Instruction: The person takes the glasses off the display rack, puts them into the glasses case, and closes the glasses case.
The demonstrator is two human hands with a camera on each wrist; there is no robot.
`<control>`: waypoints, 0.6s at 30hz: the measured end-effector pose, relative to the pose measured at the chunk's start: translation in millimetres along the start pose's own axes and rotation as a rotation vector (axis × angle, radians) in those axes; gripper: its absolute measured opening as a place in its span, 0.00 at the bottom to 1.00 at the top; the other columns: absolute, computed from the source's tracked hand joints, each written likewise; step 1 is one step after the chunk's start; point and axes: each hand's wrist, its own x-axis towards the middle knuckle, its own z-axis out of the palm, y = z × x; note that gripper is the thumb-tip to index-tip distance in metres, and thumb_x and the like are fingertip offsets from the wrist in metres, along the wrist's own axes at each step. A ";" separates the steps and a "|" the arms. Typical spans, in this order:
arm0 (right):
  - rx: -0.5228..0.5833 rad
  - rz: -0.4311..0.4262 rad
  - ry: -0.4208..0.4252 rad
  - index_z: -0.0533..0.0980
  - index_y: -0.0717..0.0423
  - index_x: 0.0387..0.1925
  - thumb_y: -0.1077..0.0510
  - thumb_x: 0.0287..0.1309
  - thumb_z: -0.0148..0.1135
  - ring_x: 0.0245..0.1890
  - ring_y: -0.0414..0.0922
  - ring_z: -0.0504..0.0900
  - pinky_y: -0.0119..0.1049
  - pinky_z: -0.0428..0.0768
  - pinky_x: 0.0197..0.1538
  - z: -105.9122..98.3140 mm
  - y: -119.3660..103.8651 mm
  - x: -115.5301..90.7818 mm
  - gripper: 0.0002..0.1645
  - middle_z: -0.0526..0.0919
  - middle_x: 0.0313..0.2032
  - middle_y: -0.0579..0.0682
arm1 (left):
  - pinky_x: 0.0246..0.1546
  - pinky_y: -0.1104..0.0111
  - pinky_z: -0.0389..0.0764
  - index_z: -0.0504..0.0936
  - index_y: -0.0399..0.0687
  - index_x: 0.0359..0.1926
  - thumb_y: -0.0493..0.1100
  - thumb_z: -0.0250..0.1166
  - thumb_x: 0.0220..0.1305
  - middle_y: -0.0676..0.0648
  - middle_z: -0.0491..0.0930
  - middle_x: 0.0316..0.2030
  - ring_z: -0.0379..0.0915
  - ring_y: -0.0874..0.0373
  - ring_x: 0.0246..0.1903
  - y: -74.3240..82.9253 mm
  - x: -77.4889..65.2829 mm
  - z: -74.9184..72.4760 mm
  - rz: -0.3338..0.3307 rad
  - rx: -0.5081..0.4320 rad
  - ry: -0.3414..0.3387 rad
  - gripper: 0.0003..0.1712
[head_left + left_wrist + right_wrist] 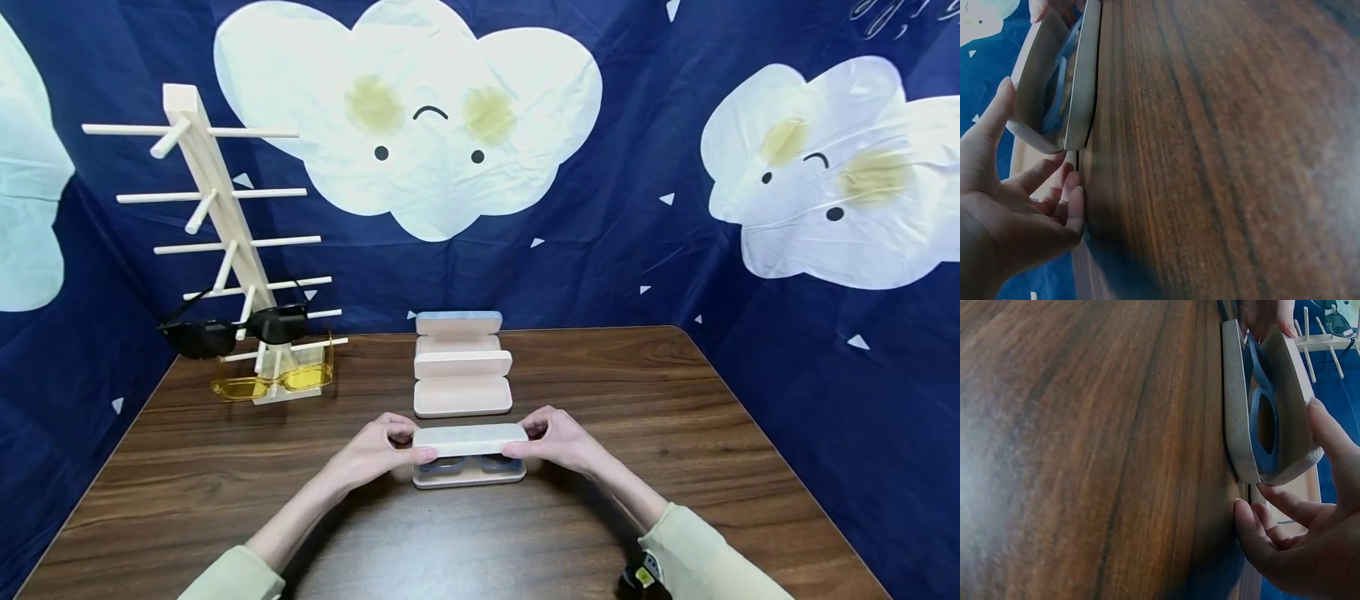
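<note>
Lid of pale oblong hard-shell case, partly open on brown wooden bench, pinched at ends by my left hand and right hand; uneven push could nip blue-rimmed glasses inside.

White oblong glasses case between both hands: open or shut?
Partly open: its white lid stands tilted up, blue-framed glasses visible inside.

The brown wooden table bears three open glasses cases and a rack.
</note>
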 end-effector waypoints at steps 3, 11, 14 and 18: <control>-0.018 0.012 0.029 0.87 0.52 0.32 0.46 0.49 0.80 0.35 0.36 0.76 0.27 0.73 0.38 1.0 -0.1 -1.3 0.16 0.83 0.27 0.41 | 0.58 0.63 0.73 0.85 0.42 0.53 0.60 0.79 0.52 0.45 0.78 0.58 0.73 0.54 0.58 -0.3 -0.8 -0.4 0.003 0.006 0.005 0.34; -0.083 0.022 0.084 0.88 0.51 0.36 0.45 0.44 0.83 0.43 0.42 0.77 0.28 0.74 0.45 1.5 0.3 -2.8 0.20 0.85 0.38 0.47 | 0.59 0.63 0.73 0.84 0.43 0.56 0.61 0.81 0.48 0.48 0.79 0.57 0.74 0.55 0.58 -3.1 -0.8 -0.7 0.034 0.073 0.020 0.39; -0.122 0.000 0.103 0.88 0.49 0.35 0.45 0.42 0.84 0.43 0.41 0.77 0.27 0.74 0.44 2.7 0.8 -3.0 0.20 0.86 0.37 0.46 | 0.59 0.63 0.73 0.85 0.44 0.56 0.61 0.81 0.47 0.50 0.79 0.57 0.74 0.56 0.57 -4.0 -0.6 0.0 0.038 0.089 0.027 0.39; -0.155 -0.002 0.151 0.88 0.46 0.35 0.43 0.36 0.86 0.43 0.39 0.77 0.27 0.75 0.45 5.4 1.7 -4.7 0.22 0.85 0.38 0.43 | 0.59 0.62 0.73 0.85 0.44 0.56 0.62 0.82 0.45 0.50 0.79 0.57 0.74 0.55 0.58 -4.2 -1.5 1.5 0.058 0.114 0.044 0.41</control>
